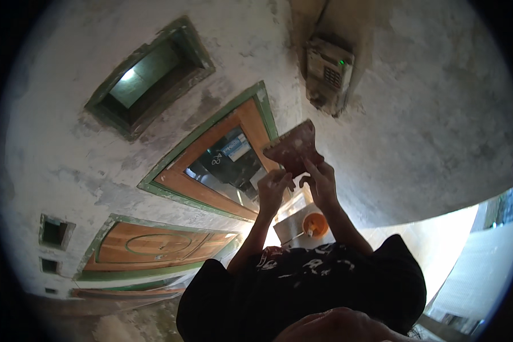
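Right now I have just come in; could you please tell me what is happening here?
A person's right hand holds up a flat brown tool in front of a wall. The left hand is at its lower end; whether it touches is unclear. An orange bucket shows lower in the picture.

A green-framed wooden panel (182,244) interrupts the patchy wall (51,159).

— What's being held?
— The right hand (321,182) grips a wide reddish-brown flat tool (294,147); the left hand (273,187) is close at its seven o'clock, its grip unclear.
— And around them?
— A dusty keypad box (326,71) on the wall (416,114) at the tool's one o'clock, a wood-framed window (225,165) at the left hand's ten, an orange bucket (319,223) at the right hand's six.
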A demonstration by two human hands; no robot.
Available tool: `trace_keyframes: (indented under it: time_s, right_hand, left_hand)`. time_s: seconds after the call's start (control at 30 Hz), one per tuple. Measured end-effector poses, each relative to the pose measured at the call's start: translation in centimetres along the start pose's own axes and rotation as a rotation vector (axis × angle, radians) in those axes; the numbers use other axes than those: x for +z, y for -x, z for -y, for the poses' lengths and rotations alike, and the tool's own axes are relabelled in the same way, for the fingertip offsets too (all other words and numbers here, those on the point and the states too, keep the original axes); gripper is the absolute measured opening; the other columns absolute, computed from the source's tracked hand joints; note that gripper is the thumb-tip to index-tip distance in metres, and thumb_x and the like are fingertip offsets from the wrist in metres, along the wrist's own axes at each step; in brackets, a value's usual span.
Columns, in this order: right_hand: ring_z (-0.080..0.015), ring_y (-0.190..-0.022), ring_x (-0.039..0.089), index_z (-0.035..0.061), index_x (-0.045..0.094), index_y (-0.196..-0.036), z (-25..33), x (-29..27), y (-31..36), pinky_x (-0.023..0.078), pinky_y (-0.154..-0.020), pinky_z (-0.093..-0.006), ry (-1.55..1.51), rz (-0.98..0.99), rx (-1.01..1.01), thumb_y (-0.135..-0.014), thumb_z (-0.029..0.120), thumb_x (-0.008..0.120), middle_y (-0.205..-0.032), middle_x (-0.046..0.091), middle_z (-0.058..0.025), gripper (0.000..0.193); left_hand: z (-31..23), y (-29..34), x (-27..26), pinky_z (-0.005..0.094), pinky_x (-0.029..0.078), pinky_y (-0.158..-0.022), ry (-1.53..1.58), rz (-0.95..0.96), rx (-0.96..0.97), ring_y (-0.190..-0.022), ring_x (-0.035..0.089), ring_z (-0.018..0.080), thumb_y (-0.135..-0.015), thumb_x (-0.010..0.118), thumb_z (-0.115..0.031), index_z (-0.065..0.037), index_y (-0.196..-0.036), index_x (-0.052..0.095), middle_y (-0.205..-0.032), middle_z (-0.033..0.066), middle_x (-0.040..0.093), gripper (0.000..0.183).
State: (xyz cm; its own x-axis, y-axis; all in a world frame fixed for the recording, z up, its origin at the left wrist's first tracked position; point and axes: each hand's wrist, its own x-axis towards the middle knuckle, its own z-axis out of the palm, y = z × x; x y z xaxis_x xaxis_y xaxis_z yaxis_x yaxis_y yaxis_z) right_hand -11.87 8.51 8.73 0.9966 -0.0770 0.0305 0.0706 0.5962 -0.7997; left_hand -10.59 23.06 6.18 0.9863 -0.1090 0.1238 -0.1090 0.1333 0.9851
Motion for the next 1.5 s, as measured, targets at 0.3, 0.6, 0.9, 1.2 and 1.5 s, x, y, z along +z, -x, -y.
trace_keyframes:
  time_s: [0.3, 0.6, 0.9, 1.2, 1.5]
  right_hand:
    - [-0.0125, -0.071, 0.059, -0.0066, 0.058, -0.108, -0.7, 1.1, 0.6, 0.049, -0.054, -0.0268, 0.113, 0.199, -0.040, -0.085, 0.008, 0.063, -0.093, 0.064, -0.0095, 0.028]
    - [-0.0126, -0.072, 0.059, -0.0071, 0.051, -0.115, -1.5, 2.6, 1.1, 0.050, -0.054, -0.0247, 0.304, 0.398, -0.019, -0.083, 0.004, 0.063, -0.098, 0.062, -0.0117, 0.036]
    - [-0.0133, -0.067, 0.058, -0.0095, 0.053, -0.110, -3.0, 2.0, 2.3, 0.050, -0.051, -0.0255, 0.256, 0.313, 0.012, -0.090, 0.009, 0.055, -0.097, 0.062, -0.0117, 0.028]
    - [-0.0110, -0.061, 0.058, -0.0069, 0.053, -0.116, -1.5, -1.1, 2.4, 0.048, -0.052, -0.0243, 0.387, 0.230, 0.031, -0.091, 0.016, 0.055, -0.097, 0.065, -0.0099, 0.034]
    - [-0.0169, -0.073, 0.063, -0.0038, 0.057, -0.110, -2.0, -1.0, 3.9, 0.051, -0.060, -0.0280, 0.625, -0.047, -0.119, -0.089, 0.006, 0.054, -0.098, 0.065, -0.0134, 0.023]
  left_hand:
    - [-2.1, 2.1, -1.8, 0.0254, 0.048, -0.062, -0.062, -0.164, 0.051, -0.064, 0.060, 0.0126, -0.088, 0.060, -0.006, 0.009, -0.094, 0.062, -0.070, 0.0081, 0.062, 0.016]
    - [-3.3, 4.1, -3.4, 0.0246, 0.045, -0.062, -0.221, -0.295, 0.086, -0.060, 0.056, 0.0091, -0.088, 0.061, -0.008, 0.006, -0.095, 0.064, -0.067, 0.0045, 0.061, 0.017]
    - [-1.2, 5.3, -4.5, 0.0242, 0.044, -0.060, -0.185, -0.221, 0.022, -0.059, 0.056, 0.0097, -0.089, 0.061, -0.011, 0.006, -0.094, 0.063, -0.063, 0.0051, 0.059, 0.018]
    - [0.1, 4.4, -2.4, 0.0272, 0.048, -0.060, -0.030, -0.008, -0.005, -0.062, 0.059, 0.0133, -0.092, 0.056, -0.015, 0.007, -0.106, 0.058, -0.072, 0.0077, 0.061, 0.026]
    - [1.7, 3.4, 0.5, 0.0363, 0.034, -0.103, -0.250, 0.178, 0.113, -0.125, 0.042, 0.0263, -0.082, 0.069, -0.023, 0.009, -0.135, 0.031, -0.131, 0.0232, 0.042, 0.073]
